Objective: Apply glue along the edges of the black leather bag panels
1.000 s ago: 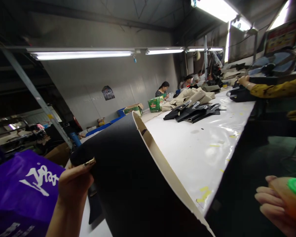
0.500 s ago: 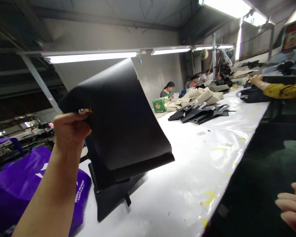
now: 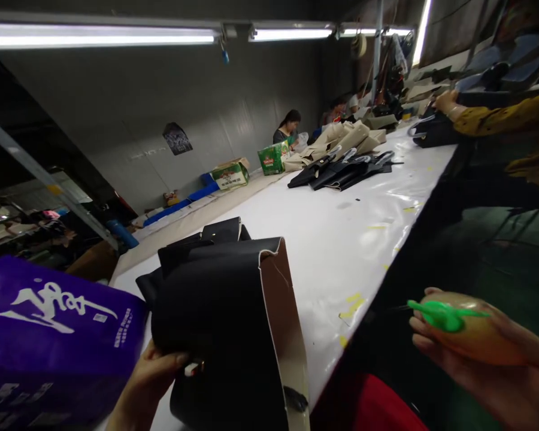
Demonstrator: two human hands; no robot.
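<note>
In the lower middle is a black leather-like bag piece [image 3: 220, 323], bent round so its brown inner side shows at the right edge. My left hand [image 3: 150, 383] is closed on its near left part, beside a small shiny metal fitting [image 3: 193, 368]. Behind it, more black pieces [image 3: 197, 242] lie on the table. Off the table's right edge, my right hand [image 3: 498, 353] is wrapped round an orange squeeze bottle [image 3: 480, 341] with a green nozzle cap [image 3: 442, 314]. The bottle is apart from the bag piece.
A purple bag [image 3: 72, 323] stands at left on the white table [image 3: 314, 239]. Black bag pieces [image 3: 341, 170], beige pieces [image 3: 345, 140] and green boxes [image 3: 272, 157] lie farther back. A co-worker's yellow sleeve [image 3: 498, 120] reaches in at right; another person [image 3: 287, 129] sits behind.
My left hand has come down with the black bag piece, whose brown inside now shows. My right hand has moved left and up into view with the bottle. The view has tilted down.
</note>
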